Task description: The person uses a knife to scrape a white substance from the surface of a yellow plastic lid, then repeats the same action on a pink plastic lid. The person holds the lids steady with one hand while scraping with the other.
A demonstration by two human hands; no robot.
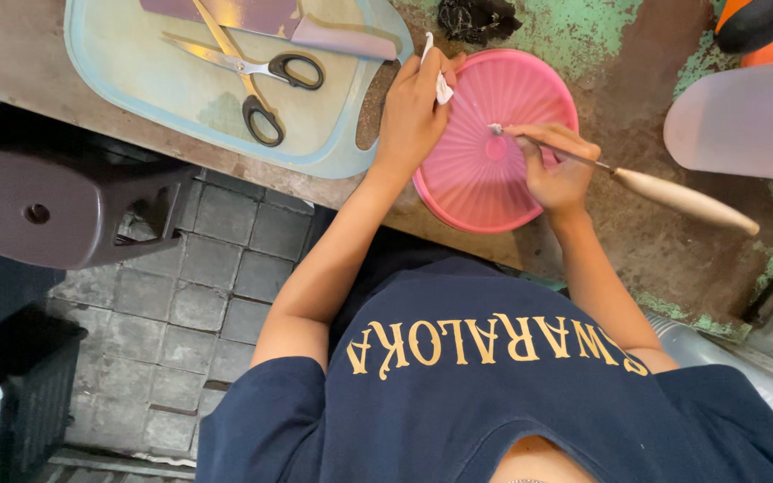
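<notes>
A round pink ribbed plastic dish point(476, 192) lies upside down on a worn brown and green table point(655, 259). My left hand point(413, 112) rests on its far left rim and pinches a small white scrap point(443, 88). My right hand point(558, 170) holds a thin metal tool with a pale wooden handle point(686, 200) like a pen. The tool's tip point(496, 130) touches the dish just above its centre.
A pale blue tray point(127, 80) at the left holds scissors point(266, 76) and a flat purple-handled blade. A translucent white container point(744, 116) stands at the right, and a black crumpled lump point(480, 18) lies at the far edge. A brown plastic stool point(64, 206) stands on the tiled floor.
</notes>
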